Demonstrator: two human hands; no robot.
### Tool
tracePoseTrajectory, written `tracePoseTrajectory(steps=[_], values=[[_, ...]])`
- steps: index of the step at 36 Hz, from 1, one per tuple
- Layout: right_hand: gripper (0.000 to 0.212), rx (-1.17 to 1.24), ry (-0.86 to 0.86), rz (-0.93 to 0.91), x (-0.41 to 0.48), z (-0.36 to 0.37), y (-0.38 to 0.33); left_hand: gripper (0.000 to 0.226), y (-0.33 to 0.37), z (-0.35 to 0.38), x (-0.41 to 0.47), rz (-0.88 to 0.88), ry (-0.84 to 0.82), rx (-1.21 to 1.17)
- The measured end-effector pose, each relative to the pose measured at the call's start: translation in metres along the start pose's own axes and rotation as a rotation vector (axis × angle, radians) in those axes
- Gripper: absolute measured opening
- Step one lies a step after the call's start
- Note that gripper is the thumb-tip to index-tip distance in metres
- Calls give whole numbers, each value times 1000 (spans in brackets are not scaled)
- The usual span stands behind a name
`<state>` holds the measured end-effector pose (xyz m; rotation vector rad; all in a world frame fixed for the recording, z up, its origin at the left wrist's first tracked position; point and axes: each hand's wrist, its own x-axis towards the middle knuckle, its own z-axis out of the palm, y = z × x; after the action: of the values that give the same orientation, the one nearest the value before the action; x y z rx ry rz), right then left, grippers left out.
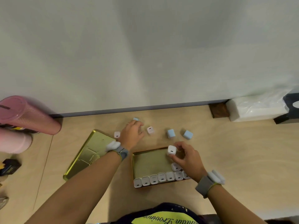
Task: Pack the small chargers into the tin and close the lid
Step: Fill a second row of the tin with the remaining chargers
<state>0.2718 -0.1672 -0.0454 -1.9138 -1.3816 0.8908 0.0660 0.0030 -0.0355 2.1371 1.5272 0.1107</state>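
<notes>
An open gold tin (148,160) lies on the wooden table with a row of several white chargers (158,178) standing along its near wall. My right hand (187,157) pinches a white charger (171,150) just above the tin's far right corner. Reaching past the tin, my left hand (131,135) has its fingertips at a blue charger (136,119) near the wall; whether it grips it I cannot tell. Loose on the table are a white charger (117,134), a white charger (150,130) and two blue chargers (171,133) (188,135). The gold lid (87,152) lies upside down left of the tin.
Two pink tumblers (27,115) (14,141) lie at the far left. A white plastic-wrapped pack (255,109) and a small dark wood block (219,110) sit by the wall at the right. A dark small object (9,167) rests at the left edge.
</notes>
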Motion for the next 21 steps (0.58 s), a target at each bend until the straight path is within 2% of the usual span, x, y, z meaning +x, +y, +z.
tracePoseTrajectory(steps=[5,9,14,18,21], values=[[29,-148,-128,-6,-1,0,1,51,25,16,11,46,-132,-46],[31,-244,-265,-16,0,5,3,44,27,23,20,147,-229,39],[29,-355,-333,8,3,14,6,26,18,21,18,114,-154,0],[29,-402,-392,-4,6,15,8,24,21,4,-3,22,-65,-101],[29,-401,-422,-11,8,13,7,29,22,-3,-30,1,-100,-114]])
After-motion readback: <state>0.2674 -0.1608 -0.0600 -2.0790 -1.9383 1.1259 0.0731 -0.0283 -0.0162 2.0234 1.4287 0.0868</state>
